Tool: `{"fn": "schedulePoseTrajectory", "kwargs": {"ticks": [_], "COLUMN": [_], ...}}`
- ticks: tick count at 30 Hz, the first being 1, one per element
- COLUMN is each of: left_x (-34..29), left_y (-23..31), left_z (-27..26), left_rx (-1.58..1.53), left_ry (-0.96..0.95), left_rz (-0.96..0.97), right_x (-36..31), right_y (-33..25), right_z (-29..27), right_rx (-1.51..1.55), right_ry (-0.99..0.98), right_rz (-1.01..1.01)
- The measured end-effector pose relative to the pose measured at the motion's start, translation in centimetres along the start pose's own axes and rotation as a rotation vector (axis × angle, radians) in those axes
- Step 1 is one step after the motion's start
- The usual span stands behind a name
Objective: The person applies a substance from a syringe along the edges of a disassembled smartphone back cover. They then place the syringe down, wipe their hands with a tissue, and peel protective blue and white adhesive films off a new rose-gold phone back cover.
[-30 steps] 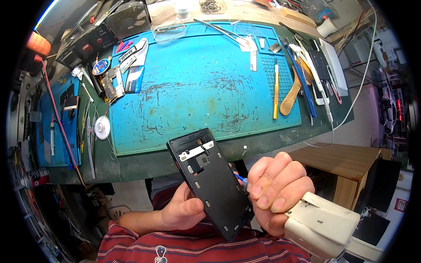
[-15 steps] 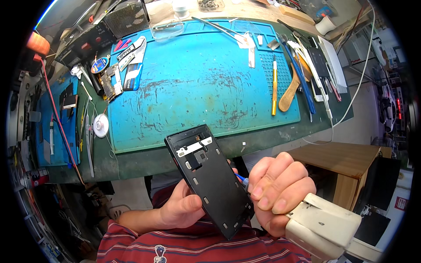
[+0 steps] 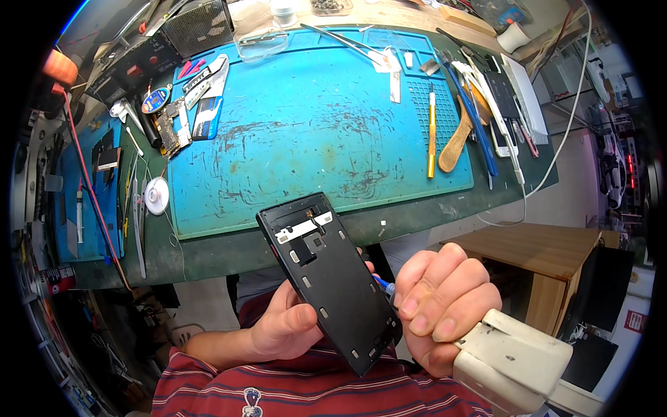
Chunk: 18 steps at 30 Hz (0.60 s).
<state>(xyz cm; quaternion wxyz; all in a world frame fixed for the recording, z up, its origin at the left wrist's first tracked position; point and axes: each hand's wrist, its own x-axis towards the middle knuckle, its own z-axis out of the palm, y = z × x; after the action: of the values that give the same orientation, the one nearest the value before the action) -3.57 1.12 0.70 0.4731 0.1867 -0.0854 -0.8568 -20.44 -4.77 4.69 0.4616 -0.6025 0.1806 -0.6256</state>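
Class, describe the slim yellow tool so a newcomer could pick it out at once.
Find the large blue mat, then the grid of small squares near its right edge. The yellow tool lies partly across that grid. Unlike the broad brown wooden handle to its right, it is thin and straight.

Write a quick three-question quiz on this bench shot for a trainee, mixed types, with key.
1. True or false: the left hand holds the black phone housing.

2. Multiple choice: where on the large blue mat does the yellow pen-shaped tool lie?
A) near the left side
B) in the middle
C) near the right side

3. Short answer: what colour is the small tip showing between the housing and the right hand?

Key: 1. True. 2. C. 3. Blue.
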Motion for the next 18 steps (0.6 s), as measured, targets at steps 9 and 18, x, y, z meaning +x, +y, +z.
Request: {"fn": "schedulePoseTrajectory", "kwargs": {"ticks": [9, 18], "left_x": [0.07, 0.21], "left_y": [-0.23, -0.32], "left_z": [-0.09, 0.04], "left_rx": [0.018, 0.019], "left_ry": [-0.001, -0.003], "left_rz": [0.028, 0.043], "right_x": [-0.20, -0.52], "right_y": [-0.15, -0.14], "right_z": [-0.20, -0.36], "right_rx": [-0.007, 0.021], "right_ry": [-0.010, -0.017], "right_rz": [-0.011, -0.058]}}
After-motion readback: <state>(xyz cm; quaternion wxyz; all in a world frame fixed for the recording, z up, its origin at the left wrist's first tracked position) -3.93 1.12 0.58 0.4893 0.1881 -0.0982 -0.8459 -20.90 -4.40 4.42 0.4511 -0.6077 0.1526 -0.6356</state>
